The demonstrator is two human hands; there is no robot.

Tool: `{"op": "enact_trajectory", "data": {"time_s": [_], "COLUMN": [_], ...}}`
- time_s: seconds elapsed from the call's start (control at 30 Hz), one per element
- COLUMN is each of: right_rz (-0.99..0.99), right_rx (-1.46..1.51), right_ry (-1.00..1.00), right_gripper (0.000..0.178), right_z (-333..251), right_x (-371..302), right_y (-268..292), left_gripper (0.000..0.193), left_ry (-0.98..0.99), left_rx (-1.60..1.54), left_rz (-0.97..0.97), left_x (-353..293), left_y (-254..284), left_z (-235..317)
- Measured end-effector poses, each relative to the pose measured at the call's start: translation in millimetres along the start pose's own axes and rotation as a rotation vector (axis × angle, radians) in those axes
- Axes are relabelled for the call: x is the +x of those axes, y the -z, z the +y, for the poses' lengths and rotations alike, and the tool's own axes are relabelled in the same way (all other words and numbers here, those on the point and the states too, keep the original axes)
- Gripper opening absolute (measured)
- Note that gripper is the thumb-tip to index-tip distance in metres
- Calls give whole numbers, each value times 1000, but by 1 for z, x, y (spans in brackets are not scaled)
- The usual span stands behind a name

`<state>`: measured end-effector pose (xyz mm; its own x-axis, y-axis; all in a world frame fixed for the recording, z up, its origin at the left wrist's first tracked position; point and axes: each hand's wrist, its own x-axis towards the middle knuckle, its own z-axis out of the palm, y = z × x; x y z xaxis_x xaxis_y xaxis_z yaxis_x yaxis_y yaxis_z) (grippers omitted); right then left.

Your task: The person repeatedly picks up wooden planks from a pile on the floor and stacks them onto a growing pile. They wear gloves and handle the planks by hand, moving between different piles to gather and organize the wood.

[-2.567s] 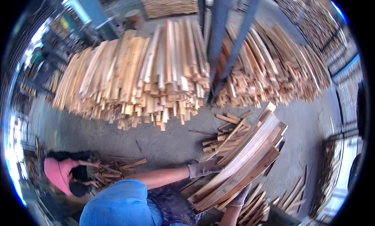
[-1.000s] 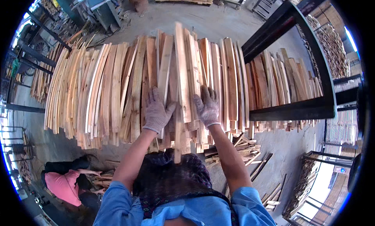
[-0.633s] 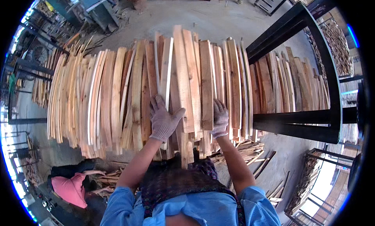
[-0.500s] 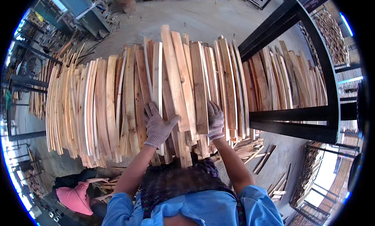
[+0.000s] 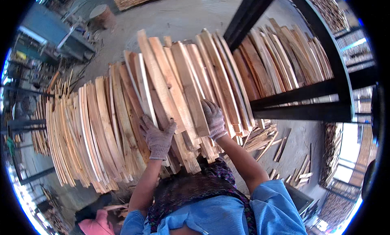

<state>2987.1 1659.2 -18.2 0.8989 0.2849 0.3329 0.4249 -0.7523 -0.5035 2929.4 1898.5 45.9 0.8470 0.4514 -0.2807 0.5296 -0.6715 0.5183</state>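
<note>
A long row of rough wooden strips (image 5: 118, 125) lies side by side in front of me, their near ends uneven. My left hand (image 5: 157, 138), in a pale knitted work glove, rests on the strips near their close ends, fingers spread and thumb out to the right. Right of it, two loose strips (image 5: 167, 83) lie raised and slanted on top of the others. My right hand (image 5: 214, 119), gloved the same way, is closed against the right edge of a brownish plank (image 5: 190, 91); its thumb is hidden behind that plank.
A black metal frame (image 5: 300, 103) stands at the right, with more strips beyond its upright. Scrap wood pieces (image 5: 262, 141) lie on the floor at lower right. A person in pink (image 5: 96, 225) is at lower left. A round stump-like block (image 5: 101, 16) stands at the back.
The view has turned and shifted, so the row now slants and the person in pink sits lower in the picture. Both hands keep about the same places on the strips.
</note>
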Motion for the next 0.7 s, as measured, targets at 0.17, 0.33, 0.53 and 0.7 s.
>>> {"op": "enact_trajectory", "data": {"time_s": [0.17,0.33,0.53,0.7], "right_rz": [-7,82,-54,22], "right_rx": [191,238,238,383], "right_ry": [-11,11,-140,-320], "right_gripper": [90,67,48,66], "right_z": [5,2,4,0], "right_x": [-5,-7,-44,-226], "right_y": [8,13,41,68], "left_gripper": [125,113,83,74], "left_ry": [-142,-147,-375,-359], "left_rx": [55,197,367,373], "left_rz": [195,185,10,24], "left_x": [-6,-6,-50,-44], "left_y": [-2,-1,-10,-40], "left_z": [4,1,76,70]}}
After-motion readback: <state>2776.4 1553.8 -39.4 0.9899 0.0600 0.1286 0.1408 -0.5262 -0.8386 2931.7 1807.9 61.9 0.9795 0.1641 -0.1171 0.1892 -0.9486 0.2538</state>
